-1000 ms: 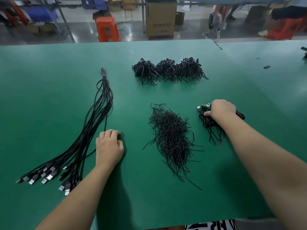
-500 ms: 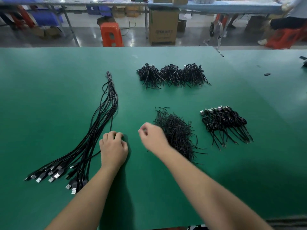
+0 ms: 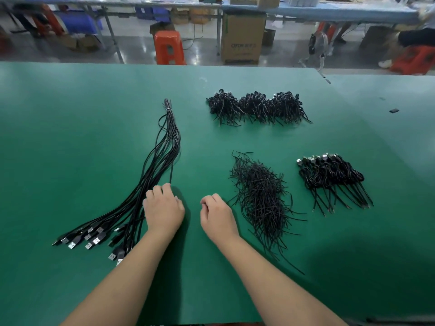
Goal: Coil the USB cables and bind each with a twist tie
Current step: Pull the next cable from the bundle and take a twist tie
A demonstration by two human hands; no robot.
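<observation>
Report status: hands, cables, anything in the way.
Left hand fingers curled at the loose cables. Right hand loosely curled, holding nothing visible, beside the twist ties. Nothing in the way.

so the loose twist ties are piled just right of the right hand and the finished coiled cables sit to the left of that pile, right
Not quite. The head view shows the twist tie pile just right of the right hand, but the finished coiled cables sit to the right of that pile, not the left. To the left are the uncoiled cables.
</observation>
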